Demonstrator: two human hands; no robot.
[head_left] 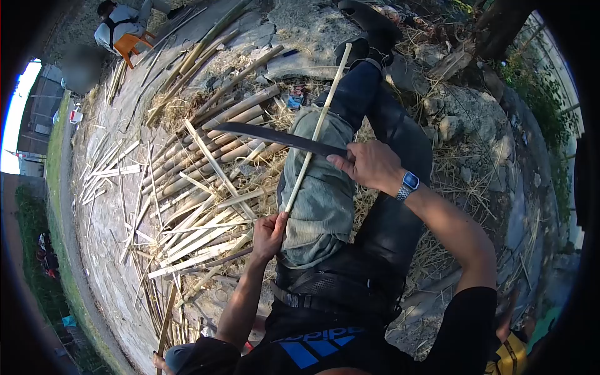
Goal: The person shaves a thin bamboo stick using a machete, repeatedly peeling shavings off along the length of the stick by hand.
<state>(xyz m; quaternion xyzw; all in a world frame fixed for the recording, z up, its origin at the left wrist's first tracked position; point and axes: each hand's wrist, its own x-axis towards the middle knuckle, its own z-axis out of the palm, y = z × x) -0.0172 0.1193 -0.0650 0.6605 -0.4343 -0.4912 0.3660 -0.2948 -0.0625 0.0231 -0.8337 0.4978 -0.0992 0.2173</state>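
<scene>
My left hand is closed round the lower end of a long, pale bamboo strip. The strip runs up across a grey-green cloth laid over my thigh, and its far end reaches near my shoes. In my right hand is a machete, its dark blade pointing left and lying across the strip. The fingers of that hand wrap round the handle end, which they mostly hide. Whether the blade's edge bites into the strip I cannot tell.
Left of my legs lie a pile of bamboo poles and many split strips. Rocks and dry straw cover the ground at right. A person sits on an orange chair at top left. Another person's hand shows at bottom left.
</scene>
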